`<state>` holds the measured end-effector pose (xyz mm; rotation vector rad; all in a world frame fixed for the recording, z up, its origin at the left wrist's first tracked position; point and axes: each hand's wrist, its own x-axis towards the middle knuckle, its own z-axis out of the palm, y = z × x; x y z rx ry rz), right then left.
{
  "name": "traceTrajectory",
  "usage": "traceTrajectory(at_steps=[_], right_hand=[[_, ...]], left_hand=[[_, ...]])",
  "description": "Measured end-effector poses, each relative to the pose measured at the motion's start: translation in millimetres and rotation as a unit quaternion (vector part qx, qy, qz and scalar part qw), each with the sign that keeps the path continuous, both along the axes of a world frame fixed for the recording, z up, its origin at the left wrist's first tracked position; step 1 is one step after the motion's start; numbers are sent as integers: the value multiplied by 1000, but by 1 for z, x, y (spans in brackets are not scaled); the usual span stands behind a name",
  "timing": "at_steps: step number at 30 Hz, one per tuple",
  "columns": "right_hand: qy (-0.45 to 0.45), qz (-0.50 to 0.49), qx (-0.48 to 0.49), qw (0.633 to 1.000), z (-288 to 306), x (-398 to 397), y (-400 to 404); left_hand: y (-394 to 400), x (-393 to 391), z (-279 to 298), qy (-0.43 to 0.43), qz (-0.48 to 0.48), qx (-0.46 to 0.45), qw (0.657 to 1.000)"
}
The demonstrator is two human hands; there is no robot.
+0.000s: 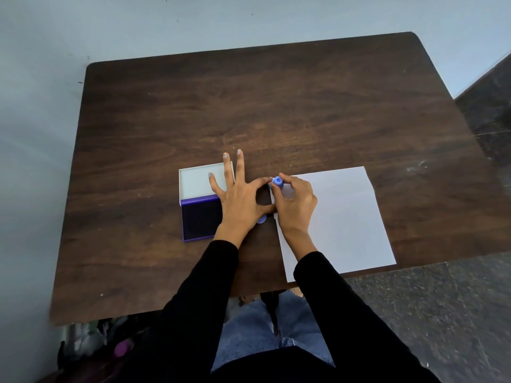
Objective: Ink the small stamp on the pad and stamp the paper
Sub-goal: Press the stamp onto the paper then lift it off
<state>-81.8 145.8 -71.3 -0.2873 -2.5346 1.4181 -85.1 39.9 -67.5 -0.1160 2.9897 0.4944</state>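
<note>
A small blue stamp (278,183) stands at the left edge of the white paper (343,217), gripped from the right by my right hand (296,205). My left hand (240,197) lies spread between the ink pad and the paper, its index fingertip and thumb touching the stamp. The purple ink pad (200,221) sits open to the left, its dark inked face toward me and its white lid (193,181) folded back away from me; my left fingers reach over the lid. A blue round piece (261,219), perhaps a cap, peeks out under my left thumb.
Everything rests on a dark wooden table (276,111) against a pale wall. The paper's near right corner overhangs the table's front edge. My knees in jeans show below the edge, and dark floor lies to the right.
</note>
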Motion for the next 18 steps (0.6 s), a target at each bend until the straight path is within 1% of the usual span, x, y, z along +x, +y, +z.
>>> traceTrajectory(at_steps=[9,18], right_hand=[[-32,2,0,999,2,-5,1],[-32,6,6,999,2,-4,1]], left_hand=[[2,-1,1,-3,8,-1,1000],[2,-1,3,-12,10,-2,1000]])
